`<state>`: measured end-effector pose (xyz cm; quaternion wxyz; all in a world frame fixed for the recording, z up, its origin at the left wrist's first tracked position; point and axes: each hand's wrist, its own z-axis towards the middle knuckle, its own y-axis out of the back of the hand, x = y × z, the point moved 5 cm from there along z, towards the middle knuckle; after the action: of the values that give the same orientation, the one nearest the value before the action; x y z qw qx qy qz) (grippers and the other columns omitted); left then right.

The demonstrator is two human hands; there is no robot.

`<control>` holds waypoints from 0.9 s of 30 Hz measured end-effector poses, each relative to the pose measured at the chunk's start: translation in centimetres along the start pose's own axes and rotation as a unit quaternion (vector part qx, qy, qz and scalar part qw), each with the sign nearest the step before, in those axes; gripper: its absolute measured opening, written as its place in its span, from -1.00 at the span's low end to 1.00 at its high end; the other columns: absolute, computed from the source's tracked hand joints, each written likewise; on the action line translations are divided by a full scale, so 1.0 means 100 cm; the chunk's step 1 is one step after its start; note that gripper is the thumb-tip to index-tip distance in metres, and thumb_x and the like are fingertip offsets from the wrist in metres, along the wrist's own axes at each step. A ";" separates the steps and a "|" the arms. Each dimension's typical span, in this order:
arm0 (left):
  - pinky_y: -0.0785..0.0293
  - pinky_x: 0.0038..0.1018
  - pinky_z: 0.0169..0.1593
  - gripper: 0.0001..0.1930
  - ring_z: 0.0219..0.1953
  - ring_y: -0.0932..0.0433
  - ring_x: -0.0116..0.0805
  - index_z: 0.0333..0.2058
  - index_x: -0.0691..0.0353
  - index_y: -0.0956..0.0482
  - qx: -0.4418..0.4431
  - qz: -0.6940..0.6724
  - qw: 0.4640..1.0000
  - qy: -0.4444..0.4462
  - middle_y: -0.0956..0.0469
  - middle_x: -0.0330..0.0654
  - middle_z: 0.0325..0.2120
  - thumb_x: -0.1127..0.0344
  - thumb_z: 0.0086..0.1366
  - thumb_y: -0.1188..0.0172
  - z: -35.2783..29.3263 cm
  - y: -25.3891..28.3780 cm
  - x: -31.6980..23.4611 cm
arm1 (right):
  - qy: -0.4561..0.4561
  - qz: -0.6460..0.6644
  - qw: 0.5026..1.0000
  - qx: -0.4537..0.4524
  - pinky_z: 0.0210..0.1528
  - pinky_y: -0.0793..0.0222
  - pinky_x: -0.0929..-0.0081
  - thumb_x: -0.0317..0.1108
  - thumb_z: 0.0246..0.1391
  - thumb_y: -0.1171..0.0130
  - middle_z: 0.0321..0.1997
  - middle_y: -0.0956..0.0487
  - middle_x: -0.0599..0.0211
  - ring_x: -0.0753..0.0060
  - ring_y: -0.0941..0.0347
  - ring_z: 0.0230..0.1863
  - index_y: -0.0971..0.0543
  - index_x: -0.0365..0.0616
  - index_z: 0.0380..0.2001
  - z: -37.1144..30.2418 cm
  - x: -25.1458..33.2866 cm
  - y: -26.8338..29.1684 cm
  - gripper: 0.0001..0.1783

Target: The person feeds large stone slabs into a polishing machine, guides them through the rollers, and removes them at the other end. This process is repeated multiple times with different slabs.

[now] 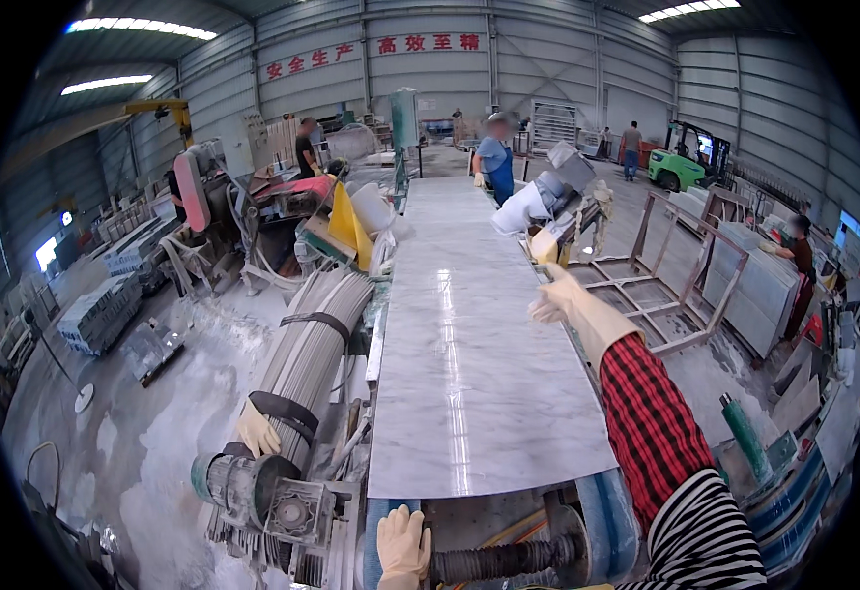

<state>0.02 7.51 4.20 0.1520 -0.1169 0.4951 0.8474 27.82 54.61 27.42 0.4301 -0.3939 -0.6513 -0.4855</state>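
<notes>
A long polished white-grey marble slab (494, 374) lies flat along the roller and belt line in front of me. My right hand (560, 297), in a cream rubber glove, is over the slab's right edge with its forefinger stretched out and nothing held. Whether it touches the stone I cannot tell. Just below the slab's near left corner is my left hand (403, 547), also gloved. Its fingers lie against the blue belt (375, 511) and hold nothing visible. A loose cream glove (256, 430) rests on the strapped bundle of grey strips (322, 329) at the left.
A motor (243, 484) sits left of the near end. Edge machines with a yellow guard (349, 226) and a white cover (530, 202) flank the slab. A person in blue (495, 162) stands at its far end. Metal frames (681, 265) and a green forklift (684, 162) are right.
</notes>
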 end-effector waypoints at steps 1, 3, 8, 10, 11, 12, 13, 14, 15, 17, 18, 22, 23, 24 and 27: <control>-0.33 -0.08 0.08 -0.63 0.02 -0.44 0.07 -0.02 0.19 -0.55 -0.001 -0.001 1.000 0.007 -0.45 0.03 -0.04 0.27 0.22 -0.34 0.000 0.005 0.001 | -0.008 0.028 0.999 0.015 -0.29 -0.71 0.02 -0.28 0.47 -0.08 -0.16 -0.76 -0.22 -0.05 -0.76 -0.35 0.04 0.51 0.61 0.010 0.008 -0.009 -0.17; -0.33 -0.09 0.07 -0.63 0.02 -0.44 0.07 -0.02 0.20 -0.56 0.003 -0.022 1.000 0.004 -0.45 0.03 -0.05 0.27 0.22 -0.33 0.007 0.003 -0.009 | -0.065 0.109 0.990 0.062 -0.30 -0.70 0.02 -0.21 0.46 -0.12 -0.16 -0.76 -0.21 -0.07 -0.75 -0.36 -0.03 0.48 0.59 0.044 -0.002 0.018 -0.21; -0.35 -0.07 0.07 -0.62 0.02 -0.47 0.08 0.00 0.21 -0.57 0.007 -0.027 0.999 -0.017 -0.47 0.07 -0.02 0.23 0.23 -0.32 0.015 0.005 -0.021 | -0.125 0.124 0.983 0.044 -0.30 -0.70 0.05 -0.14 0.41 -0.24 -0.16 -0.76 -0.16 -0.06 -0.75 -0.32 -0.20 0.32 0.57 0.076 -0.006 0.039 -0.24; -0.35 -0.07 0.07 -0.62 0.02 -0.47 0.08 0.00 0.22 -0.57 0.009 0.001 1.000 0.017 -0.47 0.06 -0.02 0.23 0.23 -0.32 0.003 0.015 -0.006 | 0.025 0.038 0.997 -0.054 -0.27 -0.71 0.07 -0.17 0.38 -0.27 -0.17 -0.76 -0.13 -0.05 -0.76 -0.27 -0.26 0.21 0.55 0.031 0.005 -0.048 -0.26; -0.35 -0.07 0.07 -0.62 0.03 -0.47 0.08 0.00 0.22 -0.57 0.011 -0.008 1.000 0.013 -0.47 0.06 -0.02 0.22 0.23 -0.32 0.005 0.012 -0.008 | 0.021 0.071 0.996 -0.051 -0.24 -0.72 0.06 -0.24 0.36 -0.29 -0.23 -0.75 -0.09 -0.01 -0.76 -0.26 -0.27 0.21 0.56 0.013 -0.005 -0.049 -0.24; -0.35 -0.07 0.08 -0.61 0.02 -0.47 0.07 0.00 0.23 -0.57 0.012 -0.013 1.000 0.005 -0.47 0.06 -0.01 0.23 0.23 -0.33 0.008 0.012 -0.012 | 0.016 0.102 0.994 -0.047 -0.20 -0.74 0.05 -0.31 0.33 -0.30 -0.29 -0.75 -0.06 0.04 -0.77 -0.25 -0.27 0.21 0.56 -0.003 -0.021 -0.049 -0.21; -0.35 -0.07 0.08 -0.61 0.02 -0.47 0.07 0.00 0.23 -0.57 0.029 -0.023 0.999 0.010 -0.47 0.06 -0.01 0.23 0.22 -0.33 0.008 0.011 -0.014 | 0.022 0.104 0.994 -0.004 -0.18 -0.74 0.04 -0.28 0.34 -0.31 -0.25 -0.75 -0.01 0.05 -0.77 -0.24 -0.30 0.18 0.54 -0.015 -0.050 -0.053 -0.24; -0.35 -0.07 0.08 -0.61 0.02 -0.47 0.07 0.00 0.23 -0.57 0.045 -0.030 0.998 0.016 -0.47 0.06 -0.01 0.23 0.22 -0.33 0.008 0.010 -0.015 | 0.031 0.108 0.993 0.042 -0.16 -0.74 0.02 -0.24 0.34 -0.32 -0.22 -0.76 0.04 0.07 -0.77 -0.23 -0.33 0.15 0.53 -0.028 -0.081 -0.061 -0.26; -0.35 -0.07 0.08 -0.61 0.02 -0.47 0.07 0.00 0.23 -0.57 0.055 -0.023 0.998 0.035 -0.47 0.06 -0.01 0.23 0.22 -0.33 0.006 0.014 -0.008 | -0.028 0.095 0.993 0.058 -0.11 -0.73 -0.01 -0.17 0.33 -0.37 -0.14 -0.77 0.11 0.09 -0.77 -0.19 -0.44 0.04 0.46 -0.067 -0.095 -0.090 -0.32; -0.33 0.05 0.30 -0.61 0.21 -0.46 0.21 0.14 0.26 -0.59 0.048 -0.002 0.998 0.050 -0.49 0.18 0.19 0.20 0.43 -0.22 -0.010 -0.007 -0.002 | -0.093 0.076 0.978 0.170 0.00 -0.69 0.20 0.00 0.37 -0.33 -0.11 -0.80 0.03 0.18 -0.78 -0.15 -0.69 -0.13 0.19 -0.127 -0.173 -0.100 -0.49; -0.32 0.10 0.41 -0.59 0.31 -0.46 0.28 0.21 0.28 -0.59 0.049 0.014 0.997 0.066 -0.50 0.24 0.28 0.19 0.53 -0.16 -0.021 -0.012 0.003 | -0.189 0.028 0.957 0.219 -0.03 -0.70 0.25 -0.14 0.43 -0.26 -0.13 -0.80 0.02 0.21 -0.76 -0.17 -0.69 -0.16 0.19 -0.177 -0.183 -0.114 -0.58; -0.35 -0.06 0.09 -0.62 0.04 -0.47 0.09 -0.02 0.23 -0.58 0.016 -0.022 1.000 0.011 -0.48 0.06 -0.01 0.23 0.22 -0.33 0.009 0.016 -0.016 | -0.342 0.162 0.879 0.290 0.24 -0.65 0.19 0.04 0.56 -0.02 0.15 -0.68 -0.29 -0.01 -0.73 0.08 -0.45 -0.28 0.42 -0.310 -0.303 -0.135 -0.34; -0.35 -0.06 0.10 -0.62 0.04 -0.47 0.09 -0.02 0.23 -0.58 0.017 -0.022 1.000 0.009 -0.48 0.06 0.00 0.23 0.22 -0.33 0.010 0.016 -0.017 | -0.367 0.191 0.860 0.300 0.39 -0.53 0.15 0.11 0.55 0.00 0.29 -0.58 -0.35 -0.06 -0.60 0.29 -0.32 -0.28 0.50 -0.333 -0.315 -0.144 -0.25; -0.35 -0.06 0.10 -0.62 0.05 -0.47 0.10 -0.02 0.23 -0.58 0.019 -0.023 1.000 0.006 -0.49 0.07 0.00 0.23 0.22 -0.33 0.007 0.015 -0.018 | -0.366 0.222 0.858 0.284 0.46 -0.44 0.12 0.13 0.54 0.00 0.36 -0.51 -0.35 -0.08 -0.52 0.37 -0.25 -0.26 0.54 -0.347 -0.323 -0.152 -0.20; -0.34 -0.05 0.12 -0.62 0.07 -0.47 0.11 -0.02 0.24 -0.58 0.009 -0.019 1.000 0.007 -0.50 0.08 0.01 0.23 0.22 -0.33 0.001 0.009 -0.013 | -0.320 0.312 0.870 0.210 0.62 -0.20 0.04 0.21 0.51 -0.02 0.55 -0.30 -0.31 -0.09 -0.29 0.56 -0.03 -0.17 0.63 -0.347 -0.318 -0.188 -0.07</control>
<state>0.89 6.94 5.45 0.1658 -0.1308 0.5011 0.8393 26.72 13.77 -2.59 0.3995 -0.6110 -0.6830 -0.0255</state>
